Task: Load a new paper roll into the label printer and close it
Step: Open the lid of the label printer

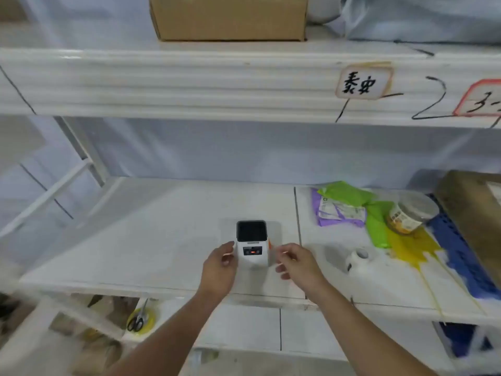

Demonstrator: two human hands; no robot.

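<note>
A small white label printer [252, 246] with a dark top and a lit red indicator stands on the white shelf [151, 240]. My left hand [221, 265] is close beside its left side, fingers curled and apart, holding nothing. My right hand [296, 263] hovers just right of the printer, fingers loosely spread, a small gap from the casing. A white paper roll [358, 260] lies on the shelf to the right of my right hand. Whether the printer's lid is open I cannot tell.
Green and purple packets [349, 207], a lidded jar [410, 214], a yellow bag [412, 246], a blue crate [466, 264] and a brown box [474, 213] crowd the shelf's right end. An upper shelf beam [189, 85] overhangs. Scissors [138, 320] lie on the lower level.
</note>
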